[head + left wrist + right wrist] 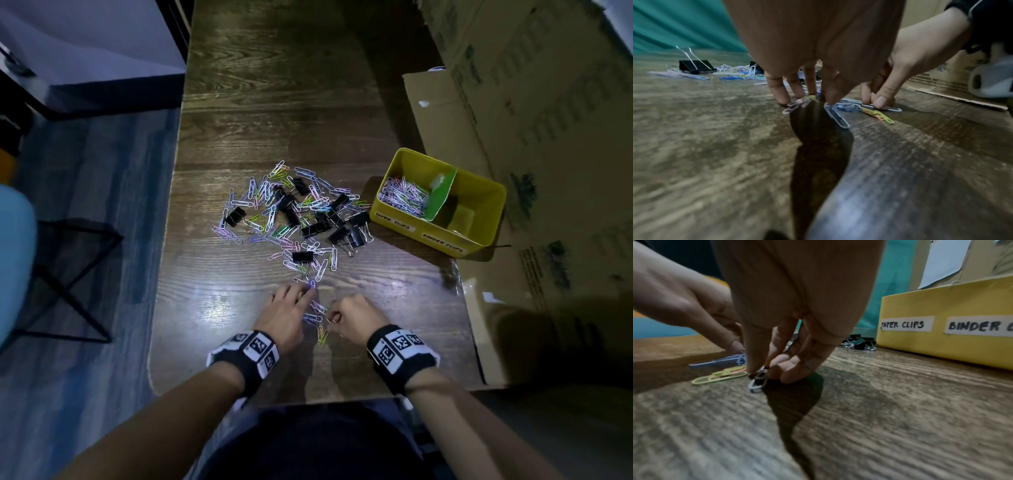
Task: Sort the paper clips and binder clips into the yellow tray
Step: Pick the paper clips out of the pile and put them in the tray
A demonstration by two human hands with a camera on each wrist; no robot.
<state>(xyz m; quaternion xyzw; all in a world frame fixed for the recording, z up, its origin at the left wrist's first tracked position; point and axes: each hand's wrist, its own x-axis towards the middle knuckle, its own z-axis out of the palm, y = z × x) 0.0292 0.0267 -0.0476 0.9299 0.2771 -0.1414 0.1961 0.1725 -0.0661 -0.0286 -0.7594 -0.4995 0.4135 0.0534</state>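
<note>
A mixed pile of coloured paper clips (270,205) and black binder clips (313,229) lies mid-table. The yellow tray (442,236) stands to the right, labelled PAPER CLIPS and BINDER CLIPS (941,345). A green divider (442,195) splits it, with paper clips (404,197) in the left compartment. My left hand (294,301) presses straight fingertips (777,92) on pink clips (794,105), thumb on a pale blue clip (836,116). My right hand (764,369) pinches a pale paper clip (757,383) against the wood, next to yellow-green clips (719,377).
Cardboard boxes (513,102) line the table's right side behind and beside the tray. A black wire stool (68,267) stands on the floor to the left. The table's near edge (274,399) is just behind my wrists.
</note>
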